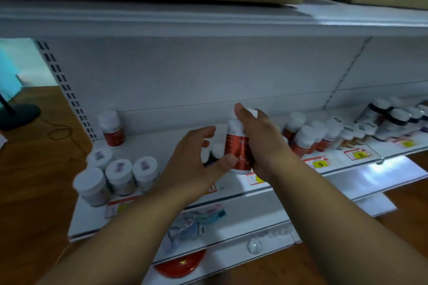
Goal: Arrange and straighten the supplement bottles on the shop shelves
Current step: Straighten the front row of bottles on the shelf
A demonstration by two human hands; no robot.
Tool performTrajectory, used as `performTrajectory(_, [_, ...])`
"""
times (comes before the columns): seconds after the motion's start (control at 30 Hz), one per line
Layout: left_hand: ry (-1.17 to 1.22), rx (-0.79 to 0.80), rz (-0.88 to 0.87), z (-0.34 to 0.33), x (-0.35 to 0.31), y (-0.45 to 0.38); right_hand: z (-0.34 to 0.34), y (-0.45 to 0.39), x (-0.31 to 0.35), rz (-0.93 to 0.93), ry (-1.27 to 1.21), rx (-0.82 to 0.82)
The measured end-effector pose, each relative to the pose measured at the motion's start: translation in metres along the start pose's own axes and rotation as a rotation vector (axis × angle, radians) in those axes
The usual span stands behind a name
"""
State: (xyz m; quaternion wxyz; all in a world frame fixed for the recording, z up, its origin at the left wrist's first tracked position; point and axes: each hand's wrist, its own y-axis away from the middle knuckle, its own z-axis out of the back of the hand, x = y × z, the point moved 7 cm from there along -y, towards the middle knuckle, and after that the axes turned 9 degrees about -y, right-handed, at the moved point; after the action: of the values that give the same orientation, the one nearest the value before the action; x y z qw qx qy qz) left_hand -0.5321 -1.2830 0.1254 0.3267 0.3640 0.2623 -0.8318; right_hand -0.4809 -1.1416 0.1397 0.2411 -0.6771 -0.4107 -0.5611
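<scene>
The right hand [257, 139] is closed around a red bottle [238, 148] and holds it upright just above the front part of the shelf [162, 213]. The left hand [196, 157] is half open; its thumb touches the lower part of this bottle, and the other fingers are curled but hold nothing.

Taking the red bottle as the landmark: far to its left and toward the back, one red bottle [112, 128] stands alone. Left and nearer the front, four white jars [120, 176] stand close together, quite orderly. To its right, a group of red bottles [305, 134] is crowded and some seem to lean, though blur makes this hard to say. Further right, dark bottles [389, 115] are also in a loose cluster.

I judge the task is in an early or middle stage: the left jars look done, the held bottle is not yet placed, and the right groups still need straightening.
</scene>
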Motion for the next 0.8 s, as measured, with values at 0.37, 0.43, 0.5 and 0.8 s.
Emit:
performTrajectory(0.37, [-0.053,0.111,-0.2,-0.163,-0.115,-0.018,0.199,0.036,0.057,0.071,0.084,-0.114])
performTrajectory(0.43, [-0.067,0.127,-0.2,-0.181,-0.122,-0.033,0.22,0.03,0.067,0.098,0.14,-0.136])
performTrajectory(0.5, [-0.053,0.156,-0.205,-0.199,-0.128,-0.05,0.238,0.021,0.077,0.127,0.195,-0.164])
performTrajectory(0.8, [0.032,0.246,-0.297,-0.263,-0.178,-0.122,0.322,-0.032,0.109,0.214,0.382,-0.334])
